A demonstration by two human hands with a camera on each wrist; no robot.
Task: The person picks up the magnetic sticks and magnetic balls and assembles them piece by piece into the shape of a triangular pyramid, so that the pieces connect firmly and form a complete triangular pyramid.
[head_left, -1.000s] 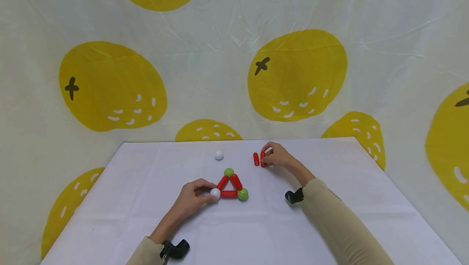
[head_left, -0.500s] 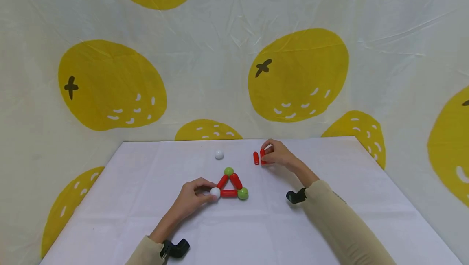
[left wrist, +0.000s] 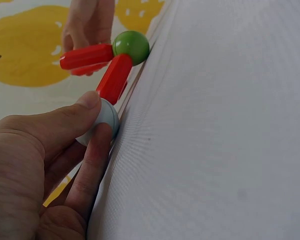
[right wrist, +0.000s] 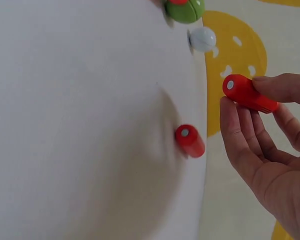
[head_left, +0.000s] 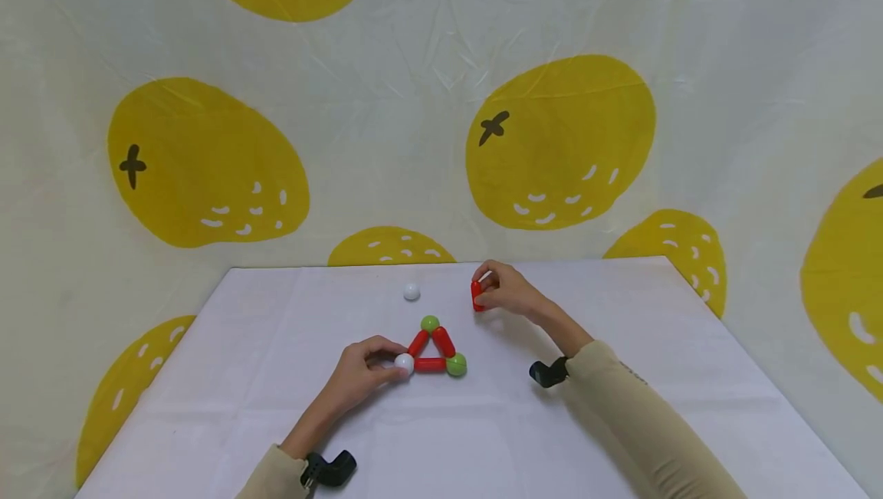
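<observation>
On the white cloth (head_left: 483, 438) lies a flat triangle of three red rods (head_left: 430, 365) with a green ball (head_left: 430, 323) at the far corner and another (head_left: 456, 365) at the right corner. My left hand (head_left: 386, 365) pinches the white ball (head_left: 403, 363) at the triangle's left corner; the left wrist view shows thumb and forefinger on the white ball (left wrist: 107, 117). Farther back, my right hand (head_left: 485, 287) pinches a red rod (right wrist: 247, 93) just above the cloth. A second red rod (right wrist: 190, 141) lies on the cloth beside it.
A loose white ball (head_left: 411, 292) sits near the far edge, left of my right hand. The table's far edge meets a hanging cloth printed with yellow fruit (head_left: 559, 139). Black wrist cameras (head_left: 548, 372) sit on both forearms.
My right hand has lifted one of the two side-by-side red rods and shifted a little left with it. The left hand and the triangle have stayed put.
</observation>
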